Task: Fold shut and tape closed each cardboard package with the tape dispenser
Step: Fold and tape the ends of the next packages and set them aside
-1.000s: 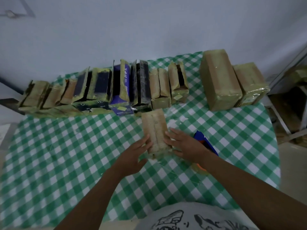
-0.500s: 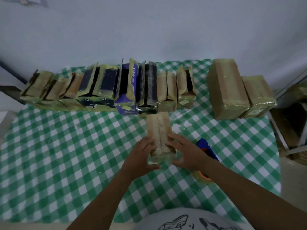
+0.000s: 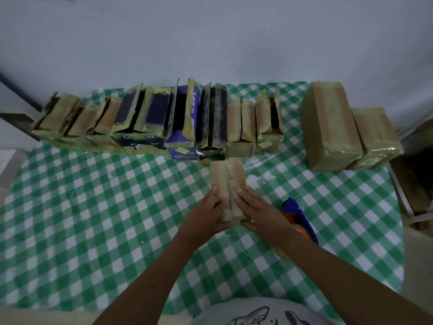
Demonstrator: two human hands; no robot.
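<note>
- One tape dispenser (image 3: 301, 213), blue and orange, lying on one green-checked cloth (image 3: 93, 207).
- One brown package (image 3: 227, 177) with its flaps folded down, just left of the tape dispenser.
- Two hands on that package: a left hand (image 3: 203, 219) and a right hand (image 3: 260, 216).
- Two sealed packages (image 3: 328, 127) side by side, beyond the tape dispenser and to its right.
- About eight open-flapped packages (image 3: 185, 118) in a row beyond the tape dispenser and to its left: two black, one purple, the rest brown. The far end is too crowded to count surely.
</note>
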